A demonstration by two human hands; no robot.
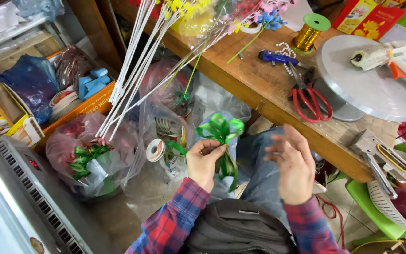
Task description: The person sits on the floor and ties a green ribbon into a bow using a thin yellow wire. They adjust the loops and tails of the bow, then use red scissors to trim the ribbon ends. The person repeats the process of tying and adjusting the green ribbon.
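Now the left hand (205, 162) pinched a green ribbon bow (222, 134) over the lap, below the bench (259, 89) edge; the right hand (293, 162) hovered beside it, fingers loose, holding nothing.

Red-and-yellow flat packages (370, 19) lie on the bench's far right.

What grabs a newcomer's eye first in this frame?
Dead centre, the left hand pinches a glossy green ribbon bow over the lap, the right hand open beside it, holding nothing. On the wooden bench at upper right lie red-handled scissors, and a glue gun rests on a round metal turntable.
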